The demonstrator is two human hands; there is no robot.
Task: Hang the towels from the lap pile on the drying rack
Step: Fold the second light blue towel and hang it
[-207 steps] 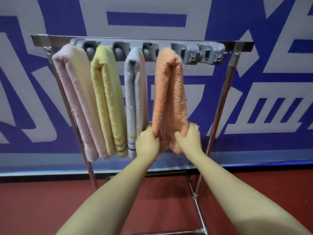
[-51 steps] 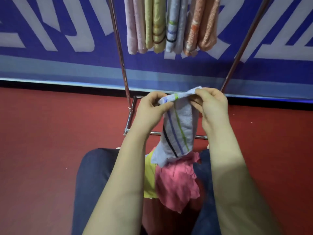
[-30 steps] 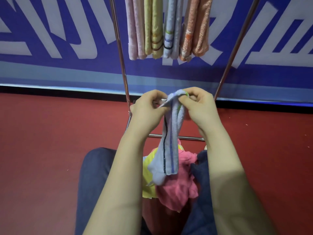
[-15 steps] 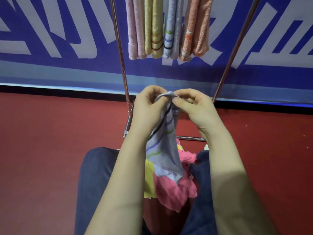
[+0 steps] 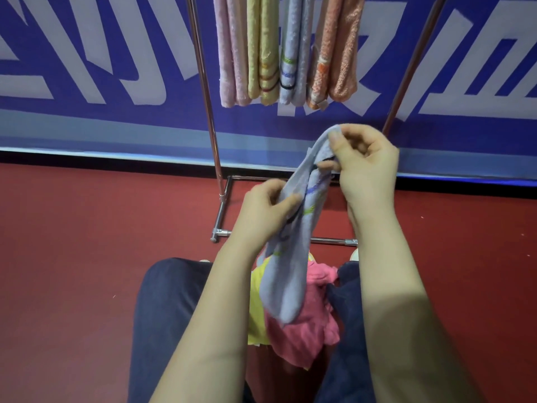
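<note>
A light blue striped towel hangs between both my hands above my lap. My right hand pinches its top corner, held higher. Lower down, my left hand grips the towel's left edge. On my lap lie a pink towel and a yellow towel, partly hidden by the blue one. Ahead stands the metal drying rack, with a pink towel, a yellow towel, a blue-grey striped towel and an orange towel hanging side by side; its top bar is out of view.
The rack's foot bars lie on the red floor just past my knees. Its right pole slants up behind my right hand. A blue and white wall banner closes off the back.
My hands, close together at the towel's top edge before, have parted: the right hand has risen with a corner and the left has slid down along the edge. The towel now stretches diagonally.
</note>
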